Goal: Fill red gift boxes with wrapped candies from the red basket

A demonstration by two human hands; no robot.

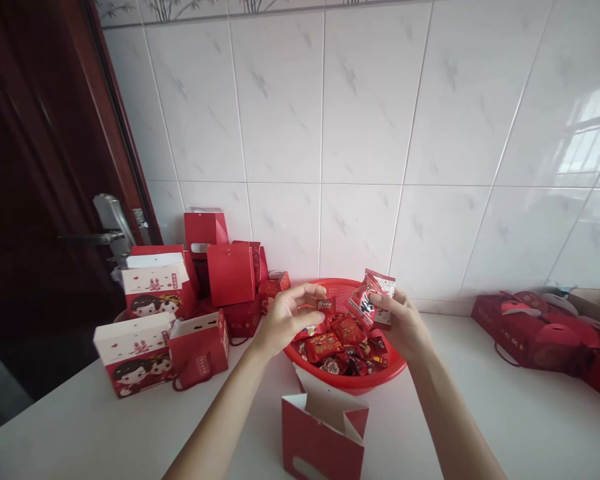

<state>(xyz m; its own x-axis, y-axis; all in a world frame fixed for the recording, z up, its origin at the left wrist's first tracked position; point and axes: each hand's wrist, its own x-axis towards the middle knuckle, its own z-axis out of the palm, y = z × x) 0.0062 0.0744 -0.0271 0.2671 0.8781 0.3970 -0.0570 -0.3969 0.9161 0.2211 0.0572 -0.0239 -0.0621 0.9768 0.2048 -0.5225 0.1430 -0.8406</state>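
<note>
Above a red plastic basket [330,378] of wrapped sweets, my right hand [405,323] pinches red and white snack packets [367,300]. My left hand [290,317] is at the basket's left side, thumb and fingers closed around a small red wrapped sweet [326,305]. Several red packets [324,347] lie heaped in the basket below both hands. In front of the basket stands a red gift box [323,433] with its top open and its white inside showing. Its back flap leans against the basket's front.
Red gift boxes [230,273] are crowded at the back left, and printed boxes with cartoon figures [136,357] stand before them. More red boxes [535,333] lie at the right. A tiled wall [360,133] rises behind the white table [455,387]; a dark door [45,167] is at left.
</note>
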